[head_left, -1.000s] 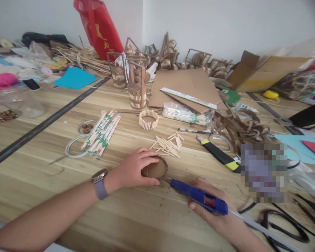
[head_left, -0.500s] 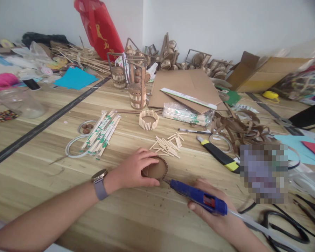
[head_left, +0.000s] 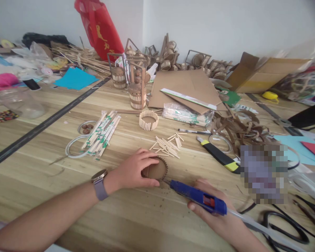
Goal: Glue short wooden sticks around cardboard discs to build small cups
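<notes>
My left hand [head_left: 136, 169] grips the left side of a round, shallow cardboard ring [head_left: 157, 169] that lies on the wooden table. The thumb is at its near edge and the fingers reach over its far rim. A blue hot glue gun [head_left: 196, 196] is in my right hand [head_left: 212, 213], its nozzle at the ring's near right edge. A clear glue stick [head_left: 254, 224] sticks out of the gun's back. Just beyond the ring lies a loose pile of short wooden sticks [head_left: 168, 145]. Farther off stands a ring faced with upright sticks [head_left: 148, 120].
Paper-wrapped chopsticks [head_left: 101, 134] and a tape roll [head_left: 76, 147] lie at left. On the right are a utility knife [head_left: 217, 154], brown cardboard strips [head_left: 244, 131] and black scissors [head_left: 286, 225]. Small stick-clad buckets [head_left: 138, 94] and a cardboard sheet [head_left: 181, 84] stand or lie behind.
</notes>
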`<action>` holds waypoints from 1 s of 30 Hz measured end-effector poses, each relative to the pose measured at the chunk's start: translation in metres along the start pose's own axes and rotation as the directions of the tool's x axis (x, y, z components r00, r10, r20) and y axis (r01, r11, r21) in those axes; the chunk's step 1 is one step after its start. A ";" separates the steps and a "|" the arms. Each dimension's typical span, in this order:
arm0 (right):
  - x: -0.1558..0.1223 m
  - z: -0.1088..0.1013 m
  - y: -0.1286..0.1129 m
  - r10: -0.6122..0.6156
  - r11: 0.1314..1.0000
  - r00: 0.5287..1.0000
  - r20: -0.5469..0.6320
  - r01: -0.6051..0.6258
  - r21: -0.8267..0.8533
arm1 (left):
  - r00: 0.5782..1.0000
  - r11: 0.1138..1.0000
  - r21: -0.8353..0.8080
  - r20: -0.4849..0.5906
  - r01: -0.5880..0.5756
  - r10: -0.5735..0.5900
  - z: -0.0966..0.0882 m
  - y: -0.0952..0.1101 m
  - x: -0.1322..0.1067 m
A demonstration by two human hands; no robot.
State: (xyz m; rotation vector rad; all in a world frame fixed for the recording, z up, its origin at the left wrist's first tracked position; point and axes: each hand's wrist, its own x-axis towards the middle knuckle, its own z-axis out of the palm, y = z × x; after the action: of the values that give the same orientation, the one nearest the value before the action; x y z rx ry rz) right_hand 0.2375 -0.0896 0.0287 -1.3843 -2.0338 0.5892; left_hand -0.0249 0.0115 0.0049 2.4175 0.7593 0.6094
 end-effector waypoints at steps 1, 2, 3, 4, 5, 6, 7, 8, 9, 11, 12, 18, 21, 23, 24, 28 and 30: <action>0.000 0.000 0.000 -0.001 1.000 1.000 0.001 0.001 0.000 | 1.000 1.000 0.000 0.000 -0.001 0.001 0.000 0.000 0.000; 0.000 0.000 -0.001 0.000 1.000 1.000 0.004 0.000 0.001 | 1.000 1.000 0.001 0.002 -0.001 0.001 0.000 0.000 0.000; 0.001 0.000 -0.001 0.003 1.000 1.000 0.005 -0.003 0.002 | 1.000 1.000 0.001 0.003 -0.001 0.001 0.000 0.000 0.000; 0.001 0.000 -0.002 0.006 1.000 1.000 0.003 -0.006 0.004 | 1.000 1.000 0.001 0.004 -0.001 0.001 0.000 0.000 0.000; 0.001 0.000 -0.002 0.009 1.000 1.000 0.001 -0.009 0.006 | 1.000 1.000 0.001 0.005 0.000 0.000 0.000 0.000 0.000; 0.001 0.000 -0.002 0.009 1.000 1.000 -0.001 -0.009 0.008 | 1.000 1.000 0.000 0.005 0.002 -0.002 0.000 0.000 0.000; 0.001 0.000 -0.003 0.007 1.000 1.000 -0.005 -0.007 0.008 | 1.000 1.000 0.000 0.007 0.004 -0.004 0.000 0.000 0.000; 0.002 0.000 -0.003 -0.001 1.000 1.000 -0.012 0.001 0.008 | 1.000 1.000 0.001 0.008 0.005 -0.005 -0.001 0.000 0.000; 0.002 0.000 -0.003 -0.009 1.000 1.000 -0.019 0.009 0.008 | 1.000 1.000 0.001 0.009 0.006 -0.006 -0.001 0.000 0.000; 0.002 0.000 -0.004 -0.015 1.000 1.000 -0.021 0.015 0.007 | 1.000 1.000 0.003 0.009 0.005 -0.005 -0.001 0.000 0.000; 0.002 -0.001 -0.004 -0.012 1.000 1.000 -0.018 0.012 0.008 | 1.000 1.000 0.004 0.008 0.005 -0.005 -0.001 0.000 0.000; 0.002 0.000 -0.003 0.000 1.000 1.000 -0.014 0.000 0.010 | 1.000 1.000 0.001 0.011 0.009 -0.009 0.000 0.000 0.000; 0.001 0.001 -0.002 -0.007 1.000 1.000 -0.019 0.007 -0.003 | 1.000 1.000 -0.001 0.017 0.016 -0.016 -0.001 0.000 0.000; 0.001 0.001 -0.002 -0.013 1.000 1.000 -0.019 0.013 -0.008 | 1.000 1.000 -0.003 0.016 0.017 -0.017 -0.001 0.001 0.000; 0.001 0.001 -0.001 -0.013 1.000 1.000 -0.018 0.013 -0.010 | 1.000 1.000 -0.003 0.015 0.016 -0.016 -0.001 0.001 0.000; 0.000 0.001 0.000 0.006 1.000 1.000 -0.006 -0.007 -0.017 | 1.000 1.000 -0.008 0.009 0.013 -0.013 0.000 0.000 0.000; -0.001 0.001 0.000 0.011 1.000 1.000 -0.004 -0.011 -0.021 | 1.000 1.000 -0.008 0.009 0.016 -0.016 0.000 0.000 0.000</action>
State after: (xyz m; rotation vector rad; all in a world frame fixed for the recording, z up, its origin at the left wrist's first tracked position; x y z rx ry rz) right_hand 0.2370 -0.0900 0.0273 -1.4091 -2.0359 0.5707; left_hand -0.0251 0.0115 0.0043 2.4029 0.7706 0.5939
